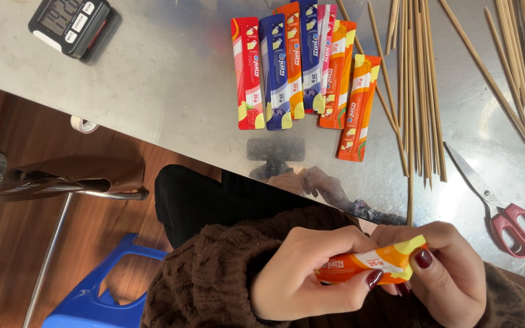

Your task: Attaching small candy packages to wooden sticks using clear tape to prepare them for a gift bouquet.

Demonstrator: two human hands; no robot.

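While both hands pinch: orange sachet (369,265), left hand (302,273), right hand (442,273).

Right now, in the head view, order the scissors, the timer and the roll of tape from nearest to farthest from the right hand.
1. Scissors: on the table just right of the right hand.
2. Roll of tape: far left, below the table edge.
3. Timer: top left corner of the table.

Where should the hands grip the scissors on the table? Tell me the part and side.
Take the scissors by the red loop handles, coming from the near right: the handles point toward the table's near edge while the closed blades point away toward the wooden skewers, and nothing covers the handles.
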